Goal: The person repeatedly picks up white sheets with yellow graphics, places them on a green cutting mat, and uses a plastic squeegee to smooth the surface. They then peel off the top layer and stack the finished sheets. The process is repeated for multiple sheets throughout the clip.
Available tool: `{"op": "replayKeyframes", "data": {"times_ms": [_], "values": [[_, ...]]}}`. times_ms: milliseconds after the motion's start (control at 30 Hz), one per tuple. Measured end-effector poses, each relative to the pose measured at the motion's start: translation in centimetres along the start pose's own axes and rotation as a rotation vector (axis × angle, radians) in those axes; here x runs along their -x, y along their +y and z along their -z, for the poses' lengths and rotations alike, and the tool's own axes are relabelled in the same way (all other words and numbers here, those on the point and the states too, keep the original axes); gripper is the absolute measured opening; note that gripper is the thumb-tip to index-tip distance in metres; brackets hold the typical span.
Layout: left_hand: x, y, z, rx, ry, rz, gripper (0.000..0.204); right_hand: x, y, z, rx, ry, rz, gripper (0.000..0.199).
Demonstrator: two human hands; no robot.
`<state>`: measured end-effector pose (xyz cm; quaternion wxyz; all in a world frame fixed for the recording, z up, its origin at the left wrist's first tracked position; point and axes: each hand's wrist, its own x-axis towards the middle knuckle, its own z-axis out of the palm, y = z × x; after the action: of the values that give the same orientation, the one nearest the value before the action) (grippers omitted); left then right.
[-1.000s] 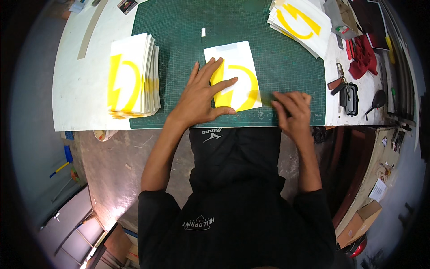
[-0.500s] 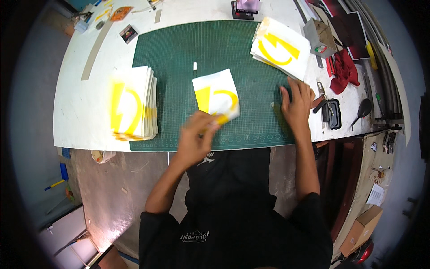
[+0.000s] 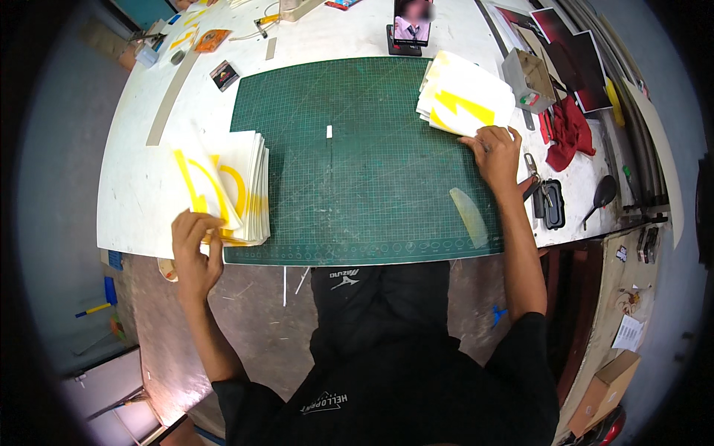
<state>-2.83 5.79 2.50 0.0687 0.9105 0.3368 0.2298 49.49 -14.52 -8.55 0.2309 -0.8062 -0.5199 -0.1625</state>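
My left hand (image 3: 196, 241) pinches the lower corner of a white sheet with a yellow printed shape (image 3: 199, 181). That sheet lies tilted over the left stack of similar sheets (image 3: 256, 189), which rests across the left edge of the green cutting mat (image 3: 349, 201). At the far right of the mat is a second stack of white and yellow sheets (image 3: 468, 93). My right hand (image 3: 494, 152) has its fingers closed at the near edge of this stack, apparently gripping the top sheet, whose edge curls up.
A phone on a stand (image 3: 407, 33) is at the back. Beside the right stack are a grey box (image 3: 529, 78), a red cloth (image 3: 571, 134), a black case (image 3: 552, 204) and a black spoon (image 3: 604, 189). A translucent strip (image 3: 468, 215) and a small white piece (image 3: 329, 131) lie on the mat.
My left hand carried a sheet from the middle of the mat leftward onto the left stack. My right hand closed its fingers at the right stack's near edge.
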Motion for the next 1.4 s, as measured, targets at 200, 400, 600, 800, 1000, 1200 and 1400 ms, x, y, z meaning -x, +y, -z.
{"op": "replayKeyframes", "data": {"times_ms": [200, 400, 600, 800, 1000, 1200, 1400], "values": [[0.3, 1.6, -0.7, -0.031, 0.063, -0.023, 0.011, 0.1, 0.0, 0.8, -0.226, 0.297, -0.137, 0.017], [1.2, 8.7, -8.6, 0.624, 0.131, -0.021, 0.039, 5.0, -9.4, 3.4, -0.109, 0.331, 0.331, 0.031], [-2.1, 12.1, -17.0, 1.668, -0.193, 0.759, 0.058, 12.4, -15.7, 4.3, -0.390, -0.123, 0.386, 0.039], [-0.1, 11.1, -15.9, 1.529, -0.106, 0.546, 0.045, 11.1, -14.3, 2.7, -0.431, 0.088, -0.274, 0.056], [2.3, 10.1, -14.2, 1.646, -0.159, 0.181, 0.043, 8.9, -14.5, 1.7, -0.885, -0.173, -0.583, 0.061], [2.6, 8.6, -12.7, 1.507, -0.122, 0.325, 0.038, 5.9, -14.7, -1.2, -1.118, -0.349, -0.564, 0.055], [2.8, 7.1, -13.2, 1.392, -0.072, 0.578, 0.024, 4.3, -15.7, -1.6, -1.258, -0.538, -0.468, 0.029]]}}
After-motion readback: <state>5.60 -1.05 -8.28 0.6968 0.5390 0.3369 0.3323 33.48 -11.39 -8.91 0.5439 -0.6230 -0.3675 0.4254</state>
